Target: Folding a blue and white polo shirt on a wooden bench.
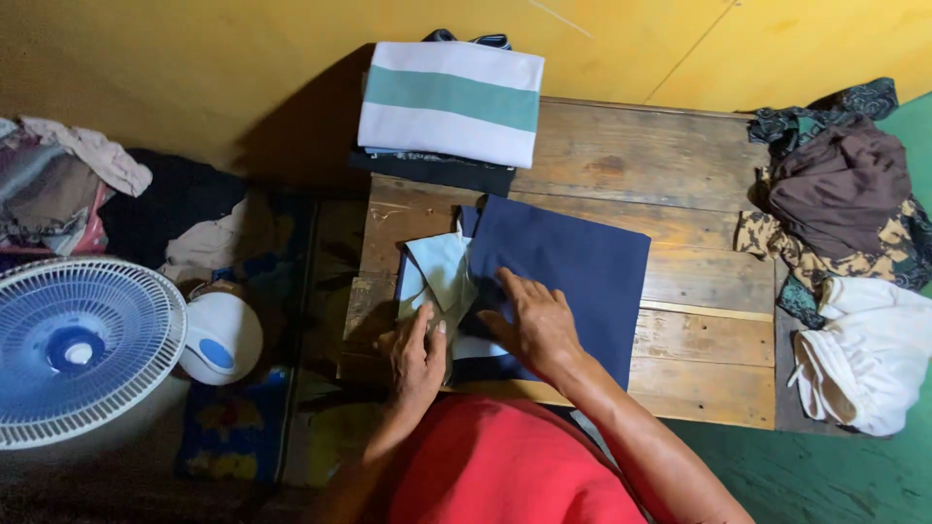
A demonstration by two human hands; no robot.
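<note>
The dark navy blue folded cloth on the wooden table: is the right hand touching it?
Touching. The head view shows the right hand lying flat, palm down, on the dark navy blue folded cloth, with no gap visible between the fingers and the fabric.
</note>
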